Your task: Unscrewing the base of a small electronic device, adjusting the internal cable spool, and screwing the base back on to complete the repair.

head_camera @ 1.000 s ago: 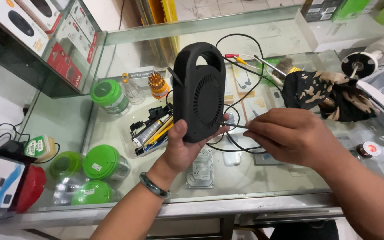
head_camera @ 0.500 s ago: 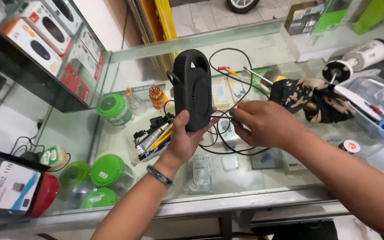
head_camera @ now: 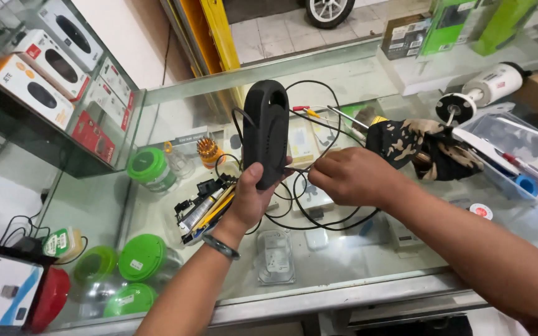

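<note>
One black device (head_camera: 265,132), upright, edge-on

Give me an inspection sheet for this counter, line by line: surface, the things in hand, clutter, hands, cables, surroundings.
Surface: glass counter, shelves visible beneath.
Things in hand: black oval device, upright, edge-on to the camera.
Clutter: tool bundle, screwdriver-bit holder, patterned black cloth, green-lidded jars.
Hands: left hand grips the device's lower end; right hand pinches at its side.
Cables: black cable looped loosely behind and under the hands.
Surroundings: boxed goods left; white camera right.
</note>
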